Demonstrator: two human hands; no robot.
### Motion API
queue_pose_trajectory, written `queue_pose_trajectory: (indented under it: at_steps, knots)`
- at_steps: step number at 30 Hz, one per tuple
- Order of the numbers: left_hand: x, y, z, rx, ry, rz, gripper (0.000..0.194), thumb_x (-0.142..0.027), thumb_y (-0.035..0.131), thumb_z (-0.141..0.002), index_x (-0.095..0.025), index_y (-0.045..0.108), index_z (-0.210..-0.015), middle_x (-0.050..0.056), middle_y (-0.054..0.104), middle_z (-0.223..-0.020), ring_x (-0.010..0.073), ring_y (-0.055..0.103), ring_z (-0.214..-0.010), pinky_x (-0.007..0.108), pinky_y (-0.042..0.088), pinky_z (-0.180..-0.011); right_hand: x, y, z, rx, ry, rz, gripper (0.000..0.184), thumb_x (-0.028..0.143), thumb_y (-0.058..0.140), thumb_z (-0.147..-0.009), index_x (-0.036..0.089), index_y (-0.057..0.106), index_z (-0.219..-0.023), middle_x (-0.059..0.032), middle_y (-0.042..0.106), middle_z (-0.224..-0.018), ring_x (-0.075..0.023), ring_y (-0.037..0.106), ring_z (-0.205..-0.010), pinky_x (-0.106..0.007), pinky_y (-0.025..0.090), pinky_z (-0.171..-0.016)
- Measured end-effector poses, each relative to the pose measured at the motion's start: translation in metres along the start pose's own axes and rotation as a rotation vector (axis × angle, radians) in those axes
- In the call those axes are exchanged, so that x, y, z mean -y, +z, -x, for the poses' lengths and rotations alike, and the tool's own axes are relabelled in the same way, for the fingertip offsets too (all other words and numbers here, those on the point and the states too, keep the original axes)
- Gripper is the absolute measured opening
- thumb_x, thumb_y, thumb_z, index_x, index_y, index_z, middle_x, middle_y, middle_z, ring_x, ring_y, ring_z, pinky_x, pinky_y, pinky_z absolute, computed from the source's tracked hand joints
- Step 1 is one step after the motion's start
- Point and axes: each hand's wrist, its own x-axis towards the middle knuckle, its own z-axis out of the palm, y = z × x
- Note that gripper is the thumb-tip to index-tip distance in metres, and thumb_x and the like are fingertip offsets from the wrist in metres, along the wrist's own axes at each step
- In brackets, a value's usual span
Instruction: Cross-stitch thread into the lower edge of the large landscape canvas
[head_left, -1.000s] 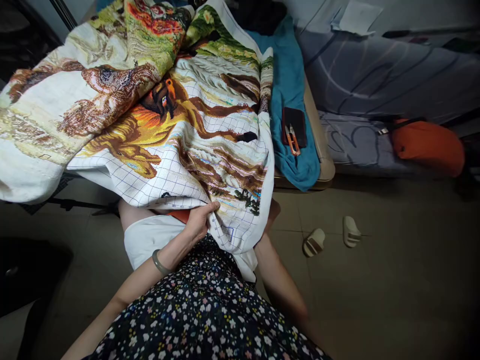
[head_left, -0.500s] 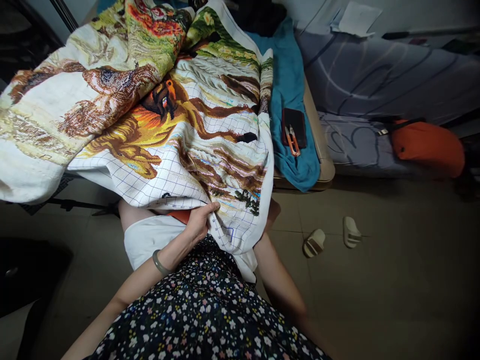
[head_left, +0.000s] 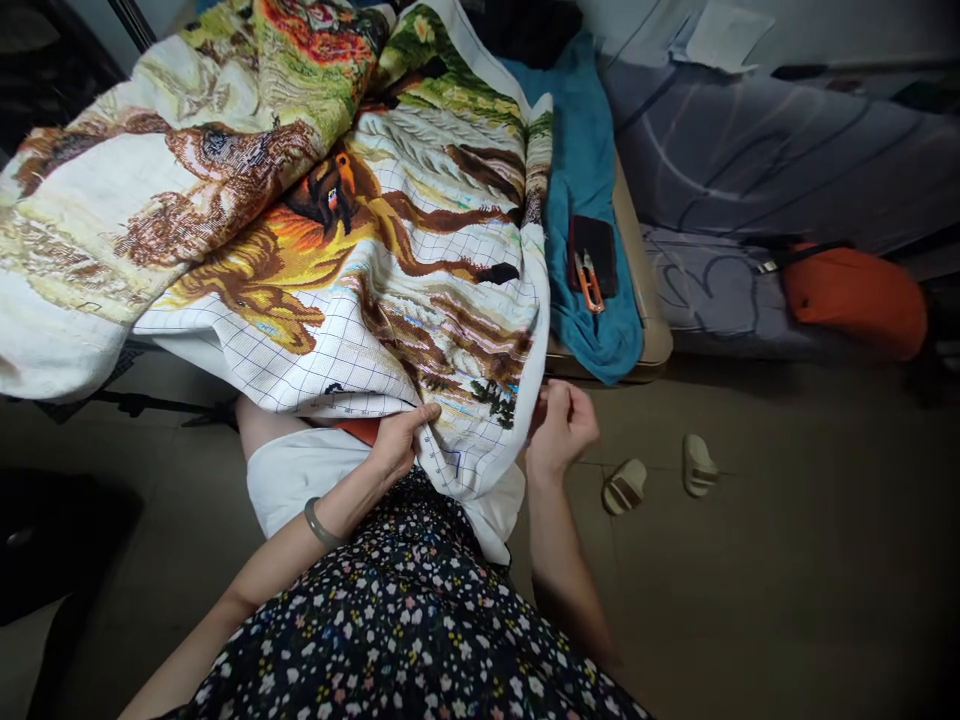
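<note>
A large cross-stitch cloth with horses and a printed grid spreads over my lap and the surface ahead. My left hand grips its lower edge, thumb on top and the other fingers hidden underneath. Just past the cloth's right border is my right hand, its fingers curled together in a pinch. Whatever lies between those fingertips is too small to make out. Thread snips with orange handles rest on a dark flat case to the right of the cloth.
A teal cloth covers the padded seat edge. Two slippers lie on the tiled floor at right. An orange bag sits by a grey patterned cover. A dark stand leg is at left.
My right hand has come out from behind the cloth's right edge, up and to the right, and is now in sight. My left hand keeps its grip in the same place.
</note>
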Motion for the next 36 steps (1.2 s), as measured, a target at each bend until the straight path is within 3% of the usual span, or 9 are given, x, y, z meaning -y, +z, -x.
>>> queue_pose_trajectory:
  at_steps: [2,4,6,9,14,20,23,29,36]
  knots:
    - [0.002,0.000,-0.001,0.014,0.015,0.001,0.037,-0.017,0.089,-0.042,-0.012,0.070,-0.073,0.006,0.073,-0.073,0.0223,0.070,-0.076,0.037,0.054,-0.087,0.012,0.001,0.005,0.087,-0.238,0.101,0.022,0.035,0.054,-0.094,0.020,0.070,-0.094,-0.0043,0.066,-0.085,-0.0196,0.061,-0.082,-0.036,0.048,-0.078]
    - [0.003,-0.001,-0.002,0.039,0.022,-0.012,0.036,-0.018,0.089,-0.043,-0.011,0.070,-0.073,0.006,0.073,-0.071,0.0221,0.069,-0.075,0.036,0.054,-0.086,0.027,0.008,0.011,0.330,-0.488,0.222,0.012,0.028,0.063,-0.089,0.023,0.074,-0.089,-0.0044,0.068,-0.081,-0.0208,0.059,-0.082,-0.037,0.044,-0.078]
    - [0.003,-0.003,-0.003,0.060,0.028,-0.029,0.035,-0.020,0.089,-0.045,-0.009,0.071,-0.073,0.006,0.072,-0.069,0.0204,0.068,-0.070,0.035,0.054,-0.083,0.039,0.019,0.016,0.479,-0.581,0.293,0.013,0.024,0.062,-0.089,0.025,0.074,-0.085,-0.0043,0.068,-0.077,-0.0218,0.057,-0.081,-0.038,0.043,-0.077]
    - [0.002,-0.006,-0.003,0.064,0.038,-0.044,0.034,-0.021,0.089,-0.044,-0.009,0.071,-0.071,0.005,0.071,-0.068,0.0176,0.066,-0.064,0.033,0.053,-0.079,0.046,0.034,0.020,0.507,-0.528,0.226,0.019,0.022,0.055,-0.093,0.023,0.070,-0.080,-0.0061,0.068,-0.079,-0.0225,0.057,-0.084,-0.039,0.045,-0.077]
    - [0.001,-0.005,-0.003,0.040,0.029,-0.027,0.035,-0.018,0.088,-0.044,-0.010,0.071,-0.073,0.007,0.073,-0.073,0.0205,0.068,-0.069,0.035,0.054,-0.082,0.039,0.033,0.017,0.509,-0.139,-0.114,0.016,0.029,0.045,-0.097,0.022,0.057,-0.092,-0.0039,0.068,-0.083,-0.0168,0.064,-0.078,-0.031,0.052,-0.072]
    - [0.003,-0.003,-0.004,-0.008,0.033,-0.004,0.036,-0.015,0.087,-0.043,-0.014,0.069,-0.074,0.006,0.074,-0.075,0.0224,0.070,-0.077,0.036,0.054,-0.086,0.033,0.015,0.003,0.421,0.041,-0.147,0.016,0.032,0.064,-0.084,0.020,0.067,-0.095,-0.0025,0.071,-0.083,-0.0158,0.065,-0.071,-0.028,0.053,-0.066]
    - [0.003,-0.002,-0.003,0.000,0.056,-0.004,0.036,-0.015,0.087,-0.042,-0.014,0.068,-0.073,0.005,0.073,-0.072,0.0224,0.070,-0.078,0.035,0.054,-0.086,0.036,0.011,0.004,0.411,0.054,-0.139,0.016,0.031,0.064,-0.084,0.019,0.071,-0.093,-0.0026,0.073,-0.082,-0.0160,0.065,-0.069,-0.028,0.053,-0.065]
    - [0.000,-0.001,0.001,-0.012,0.014,-0.028,0.030,-0.016,0.086,-0.043,-0.013,0.066,-0.065,0.003,0.068,-0.060,0.0199,0.066,-0.064,0.036,0.054,-0.079,0.037,0.018,0.017,0.692,-0.066,0.066,0.013,0.026,0.061,-0.085,0.020,0.073,-0.083,-0.0021,0.073,-0.075,-0.0155,0.064,-0.063,-0.026,0.050,-0.061]
    - [-0.001,-0.001,0.001,0.000,0.035,-0.042,0.028,-0.018,0.086,-0.044,-0.013,0.067,-0.064,0.003,0.068,-0.060,0.0203,0.067,-0.068,0.034,0.052,-0.080,0.039,0.024,0.019,0.677,-0.159,0.122,0.016,0.021,0.059,-0.084,0.022,0.075,-0.082,-0.0033,0.076,-0.080,-0.0178,0.067,-0.067,-0.029,0.051,-0.065]
